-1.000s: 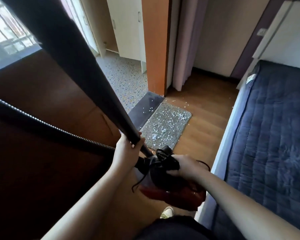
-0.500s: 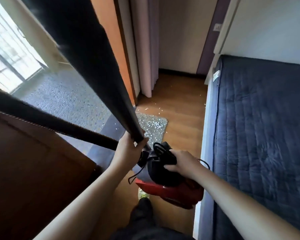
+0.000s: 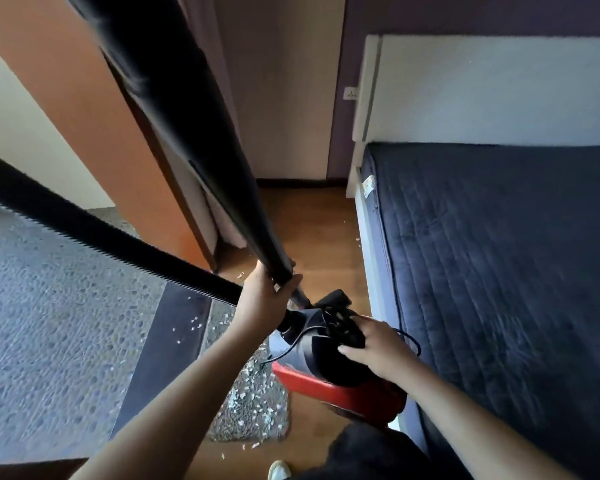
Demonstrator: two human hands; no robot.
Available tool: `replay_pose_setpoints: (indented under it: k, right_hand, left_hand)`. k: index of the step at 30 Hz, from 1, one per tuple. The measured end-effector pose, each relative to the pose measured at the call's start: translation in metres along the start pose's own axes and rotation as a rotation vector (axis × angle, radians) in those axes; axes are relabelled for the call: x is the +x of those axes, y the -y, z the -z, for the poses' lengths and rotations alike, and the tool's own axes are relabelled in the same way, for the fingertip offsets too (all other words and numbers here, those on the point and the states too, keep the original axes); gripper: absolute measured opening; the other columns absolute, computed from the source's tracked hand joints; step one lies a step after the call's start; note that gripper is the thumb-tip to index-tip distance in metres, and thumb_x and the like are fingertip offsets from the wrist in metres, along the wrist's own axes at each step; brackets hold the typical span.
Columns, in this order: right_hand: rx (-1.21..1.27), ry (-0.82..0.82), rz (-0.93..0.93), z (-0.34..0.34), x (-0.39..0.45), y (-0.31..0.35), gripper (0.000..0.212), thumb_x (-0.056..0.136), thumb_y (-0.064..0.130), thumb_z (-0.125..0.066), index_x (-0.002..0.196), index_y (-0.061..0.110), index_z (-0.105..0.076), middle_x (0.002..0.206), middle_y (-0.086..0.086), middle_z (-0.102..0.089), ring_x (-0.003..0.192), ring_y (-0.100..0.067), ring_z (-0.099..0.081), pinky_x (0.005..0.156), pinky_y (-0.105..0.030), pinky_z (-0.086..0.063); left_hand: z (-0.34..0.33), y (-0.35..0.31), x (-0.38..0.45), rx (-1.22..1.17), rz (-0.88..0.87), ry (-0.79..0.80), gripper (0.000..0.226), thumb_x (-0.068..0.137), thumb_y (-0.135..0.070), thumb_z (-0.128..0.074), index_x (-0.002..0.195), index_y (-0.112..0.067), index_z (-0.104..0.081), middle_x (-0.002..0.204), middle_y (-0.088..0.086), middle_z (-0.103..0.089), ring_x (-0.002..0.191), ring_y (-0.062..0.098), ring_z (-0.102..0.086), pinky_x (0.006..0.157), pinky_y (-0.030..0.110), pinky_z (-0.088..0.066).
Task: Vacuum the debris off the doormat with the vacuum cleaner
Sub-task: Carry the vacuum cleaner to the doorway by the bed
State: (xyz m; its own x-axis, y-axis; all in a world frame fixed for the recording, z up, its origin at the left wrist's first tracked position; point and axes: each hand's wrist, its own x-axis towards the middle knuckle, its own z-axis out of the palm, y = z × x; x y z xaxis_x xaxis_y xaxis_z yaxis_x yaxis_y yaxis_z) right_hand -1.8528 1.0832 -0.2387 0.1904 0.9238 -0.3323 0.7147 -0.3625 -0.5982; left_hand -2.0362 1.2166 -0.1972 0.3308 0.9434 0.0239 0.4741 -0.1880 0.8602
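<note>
A red and black vacuum cleaner (image 3: 329, 368) is carried above the floor, just left of the bed. My right hand (image 3: 371, 344) grips its black top, where a cord is bundled. My left hand (image 3: 262, 299) grips the lower end of the black wand (image 3: 194, 140), which rises up past the camera. A ribbed black hose (image 3: 94, 233) runs off to the left. Below my arms lies the grey doormat (image 3: 253, 407), strewn with white debris and partly hidden by the vacuum cleaner and my left forearm.
A dark blue mattress (image 3: 499, 271) on a white bed frame fills the right. An orange door frame (image 3: 101, 133) and a curtain stand ahead on the left, beside a dark threshold strip (image 3: 167, 341) and pebbled floor. White scraps lie on the wood floor (image 3: 316, 237). My shoe (image 3: 279, 470) shows below.
I have walked forward carrying the vacuum cleaner. The doormat, ahead of me before, now lies under my arms. Both hands keep the same hold.
</note>
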Motion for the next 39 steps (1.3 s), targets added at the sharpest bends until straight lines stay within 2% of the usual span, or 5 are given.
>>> replay_pose_setpoints:
  k: [5, 18, 23, 31, 39]
  right_hand:
    - [0.024, -0.059, -0.036, 0.041, 0.075, -0.019, 0.026, 0.078, 0.043, -0.069, 0.101, 0.030, -0.065, 0.088, 0.009, -0.071, 0.086, -0.013, -0.067, 0.077, -0.034, -0.054]
    - [0.053, -0.032, 0.056, 0.162, 0.242, -0.078, 0.028, 0.081, 0.034, -0.074, 0.107, 0.027, -0.069, 0.099, 0.012, -0.071, 0.080, 0.004, -0.055, 0.066, 0.001, -0.037]
    - [0.060, -0.021, 0.059, 0.193, 0.298, -0.082, 0.032, 0.084, 0.036, -0.072, 0.115, 0.030, -0.067, 0.104, 0.014, -0.070, 0.082, 0.005, -0.052, 0.064, 0.002, -0.036]
    - [0.045, 0.039, -0.020, 0.217, 0.413, -0.075, 0.031, 0.083, 0.041, -0.071, 0.113, 0.032, -0.067, 0.074, 0.021, -0.060, 0.074, -0.001, -0.060, 0.061, -0.009, -0.042]
    - [-0.059, 0.055, -0.051, 0.244, 0.542, -0.037, 0.042, 0.077, 0.051, -0.070, 0.116, 0.036, -0.065, 0.107, 0.014, -0.070, 0.096, -0.005, -0.065, 0.076, -0.019, -0.049]
  left_hand:
    - [-0.036, -0.015, 0.094, 0.047, -0.063, 0.055, 0.024, 0.087, -0.020, -0.073, 0.108, -0.017, -0.063, 0.092, -0.012, -0.066, 0.090, 0.012, -0.064, 0.080, 0.027, -0.049]
    - [-0.113, -0.063, 0.288, 0.166, 0.012, 0.028, 0.023, 0.086, -0.021, -0.074, 0.106, -0.020, -0.063, 0.083, -0.020, -0.062, 0.076, -0.001, -0.059, 0.066, 0.004, -0.038]
    - [-0.125, -0.067, 0.355, 0.155, 0.030, 0.032, 0.025, 0.085, -0.023, -0.072, 0.107, -0.022, -0.062, 0.089, -0.007, -0.068, 0.083, 0.016, -0.065, 0.074, 0.032, -0.052]
    - [-0.123, -0.047, 0.479, 0.094, 0.005, -0.011, 0.023, 0.085, -0.021, -0.072, 0.104, -0.022, -0.060, 0.090, -0.006, -0.067, 0.082, 0.013, -0.063, 0.074, 0.026, -0.048]
    - [-0.095, -0.021, 0.614, 0.041, 0.022, -0.006, 0.023, 0.086, -0.017, -0.071, 0.106, -0.020, -0.060, 0.093, -0.006, -0.068, 0.085, 0.013, -0.063, 0.066, 0.003, -0.040]
